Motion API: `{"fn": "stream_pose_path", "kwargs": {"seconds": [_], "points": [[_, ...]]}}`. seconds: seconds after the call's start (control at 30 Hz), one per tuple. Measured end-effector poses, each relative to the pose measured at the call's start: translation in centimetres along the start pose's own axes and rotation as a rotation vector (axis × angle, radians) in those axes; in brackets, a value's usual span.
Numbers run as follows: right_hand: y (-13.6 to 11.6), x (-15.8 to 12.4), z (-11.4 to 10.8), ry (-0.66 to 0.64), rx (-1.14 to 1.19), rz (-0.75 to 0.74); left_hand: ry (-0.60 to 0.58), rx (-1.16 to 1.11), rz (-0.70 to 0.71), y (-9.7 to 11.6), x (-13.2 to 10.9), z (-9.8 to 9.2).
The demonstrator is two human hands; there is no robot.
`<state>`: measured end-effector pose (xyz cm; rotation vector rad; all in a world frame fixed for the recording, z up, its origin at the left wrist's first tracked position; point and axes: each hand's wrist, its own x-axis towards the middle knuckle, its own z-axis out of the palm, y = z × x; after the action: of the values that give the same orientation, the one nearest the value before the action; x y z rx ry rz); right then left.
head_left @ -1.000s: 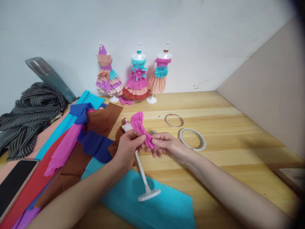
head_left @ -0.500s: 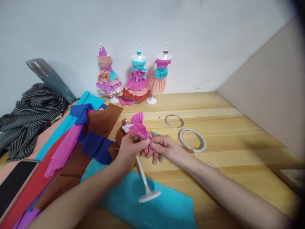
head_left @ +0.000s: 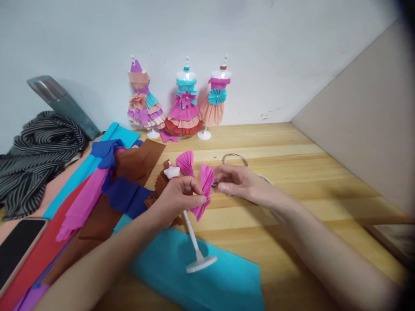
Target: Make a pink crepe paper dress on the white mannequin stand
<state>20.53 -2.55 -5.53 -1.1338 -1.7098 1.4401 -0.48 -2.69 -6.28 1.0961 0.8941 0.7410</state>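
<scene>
A pleated strip of pink crepe paper [head_left: 206, 183] is pinched between the thumb and fingers of my left hand [head_left: 183, 196], its folds fanned at both ends. Beneath that hand a small white dress-form stand [head_left: 193, 237] lies tilted, its shoulders [head_left: 171, 172] showing behind the fingers and its round base toward me. Brown pleated paper [head_left: 161, 186] sits beside the form. My right hand [head_left: 235, 183] is just right of the pink paper and apart from it, thumb and fingers separated. A small dark bit of the scissors [head_left: 214, 184] shows by its fingertips; the remainder is hidden.
Three dressed mini mannequins [head_left: 186, 103] stand against the wall. Coloured crepe sheets [head_left: 86, 194], a phone [head_left: 19, 250] and a striped cloth [head_left: 42, 151] lie left. A turquoise sheet [head_left: 227, 276] lies in front. One tape roll [head_left: 235, 156] lies behind my right hand; another is mostly covered.
My right hand has let go of the pink paper and moved right and slightly up, toward the scissors. The pink strip has spread open while my left hand keeps its pinch.
</scene>
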Motion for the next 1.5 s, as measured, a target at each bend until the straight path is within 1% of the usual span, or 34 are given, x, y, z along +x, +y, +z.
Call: {"fn": "stream_pose_path", "kwargs": {"seconds": [0.07,0.1,0.13,0.2,0.27,0.37,0.43,0.47,0.53,0.6,0.77,0.87,0.93,1.1,1.2,1.3,1.43,1.5], "points": [[-0.2,-0.3,-0.3,0.167,-0.053,-0.112,-0.061,0.12,-0.009,0.4,0.0,-0.2],[-0.4,-0.5,-0.2,0.205,-0.072,-0.163,-0.088,0.189,-0.002,0.5,0.0,-0.3],[-0.5,-0.6,-0.1,0.2,-0.085,-0.2,-0.108,0.255,0.01,0.7,-0.1,-0.4],[-0.6,-0.6,0.3,0.1,-0.098,-0.208,-0.13,0.344,0.025,1.1,-0.1,-0.3],[-0.6,-0.5,0.7,-0.039,-0.079,-0.147,-0.152,0.376,0.018,1.5,-0.2,-0.3],[0.0,-0.1,1.3,-0.233,-0.028,-0.03,-0.207,0.362,-0.023,1.8,-0.2,-0.6],[0.5,0.1,1.8,-0.307,0.013,0.043,-0.238,0.344,-0.083,1.8,-0.1,-1.0],[0.9,0.2,2.0,-0.316,0.035,0.078,-0.253,0.339,-0.123,1.8,-0.1,-1.2],[1.5,0.4,2.5,-0.282,0.08,0.136,-0.269,0.316,-0.179,1.8,0.0,-1.6],[1.9,0.5,2.8,-0.216,0.117,0.168,-0.24,0.252,-0.18,2.0,0.3,-2.1],[2.1,0.9,3.4,-0.036,0.206,0.195,-0.06,0.076,-0.08,2.6,1.0,-3.0],[2.1,1.1,3.9,0.076,0.208,0.184,-0.02,0.092,-0.057,2.6,1.3,-3.4],[2.3,1.2,4.1,0.11,0.196,0.185,-0.006,0.155,-0.053,2.3,1.5,-3.6],[3.2,1.4,4.6,0.116,0.208,0.177,-0.007,0.285,-0.047,1.1,1.9,-3.8],[3.6,1.5,5.0,0.076,0.222,0.145,-0.046,0.327,-0.054,0.9,2.1,-3.9],[3.8,1.5,5.3,0.034,0.174,0.158,-0.104,0.41,-0.044,0.8,2.2,-3.8],[4.1,1.5,5.8,0.024,0.164,0.19,-0.093,0.645,0.124,0.6,2.2,-3.8],[4.3,1.6,6.0,0.021,0.189,0.19,-0.08,0.726,0.181,0.4,2.2,-3.7]]}}
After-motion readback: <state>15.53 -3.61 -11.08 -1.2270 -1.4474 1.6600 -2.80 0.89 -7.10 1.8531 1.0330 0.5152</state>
